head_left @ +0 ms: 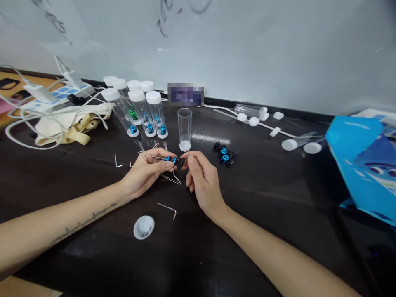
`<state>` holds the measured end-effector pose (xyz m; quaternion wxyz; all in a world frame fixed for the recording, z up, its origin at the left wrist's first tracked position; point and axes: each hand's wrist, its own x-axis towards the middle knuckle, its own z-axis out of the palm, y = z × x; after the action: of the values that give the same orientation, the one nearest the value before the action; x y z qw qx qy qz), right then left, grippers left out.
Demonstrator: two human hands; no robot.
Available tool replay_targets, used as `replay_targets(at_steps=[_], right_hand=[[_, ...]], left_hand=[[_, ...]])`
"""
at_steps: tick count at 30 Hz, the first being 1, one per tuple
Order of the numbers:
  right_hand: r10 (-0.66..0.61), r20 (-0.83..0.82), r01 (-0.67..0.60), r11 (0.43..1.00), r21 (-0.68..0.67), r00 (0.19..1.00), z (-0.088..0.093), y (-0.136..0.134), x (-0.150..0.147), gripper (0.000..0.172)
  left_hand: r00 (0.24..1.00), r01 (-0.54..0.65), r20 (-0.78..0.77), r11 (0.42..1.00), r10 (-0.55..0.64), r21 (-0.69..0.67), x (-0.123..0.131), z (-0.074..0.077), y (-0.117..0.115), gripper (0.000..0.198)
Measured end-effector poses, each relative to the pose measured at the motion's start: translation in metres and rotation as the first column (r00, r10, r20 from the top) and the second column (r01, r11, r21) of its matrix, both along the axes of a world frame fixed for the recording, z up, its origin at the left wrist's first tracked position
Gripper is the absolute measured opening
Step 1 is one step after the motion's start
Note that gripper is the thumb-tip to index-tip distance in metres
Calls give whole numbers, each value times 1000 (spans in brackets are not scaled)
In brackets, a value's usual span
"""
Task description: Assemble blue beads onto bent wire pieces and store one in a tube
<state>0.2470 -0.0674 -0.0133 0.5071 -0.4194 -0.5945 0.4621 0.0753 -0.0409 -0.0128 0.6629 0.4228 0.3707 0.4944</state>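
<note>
Between the thumb and fingers of my left hand (pixel 139 175) is a small blue-and-black metal part (pixel 167 159), lying roughly level. A thin bent wire (pixel 171 179) loops out below that hand, and another length sticks out above it. My right hand (pixel 204 185) is closed, its thumb and forefinger pinching at the part's black end; the fingertips partly hide the contact. Just behind my hands stands an uncapped clear tube (pixel 185 126) with a white base. Several similar blue and black parts (pixel 225 157) lie in a pile to the right.
An L-shaped hex key (pixel 168 207) and a small white cup (pixel 136 228) lie in front; another hex key (pixel 116 162) is at left. Several capped tubes (pixel 144 108) stand behind left. Loose white caps (pixel 253 121), a power strip (pixel 58 99) and a blue bag (pixel 349 148) surround the dark table.
</note>
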Motion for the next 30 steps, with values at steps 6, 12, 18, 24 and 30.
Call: replay_targets(at_steps=[6, 12, 18, 24, 30], right_hand=[[-6, 2, 6, 1000, -5, 1000, 0, 0, 0, 27], [0, 5, 0, 1000, -5, 1000, 1, 1, 0, 31], [-21, -28, 20, 1000, -19, 999, 1, 0, 0, 26], [-18, -13, 18, 1000, -21, 1000, -1, 0, 0, 30], [-21, -19, 21, 1000, -14, 1000, -2, 1, 0, 33]], left_hand=[[1000, 0, -3, 1000, 0, 10, 1, 0, 1, 18], [1000, 3, -6, 1000, -3, 7, 0, -1, 1, 19], [1000, -3, 0, 1000, 3, 7, -1, 0, 0, 19], [1000, -11, 2, 1000, 11, 0, 1, 0, 1, 18], [1000, -6, -4, 1000, 6, -2, 1, 2, -1, 19]])
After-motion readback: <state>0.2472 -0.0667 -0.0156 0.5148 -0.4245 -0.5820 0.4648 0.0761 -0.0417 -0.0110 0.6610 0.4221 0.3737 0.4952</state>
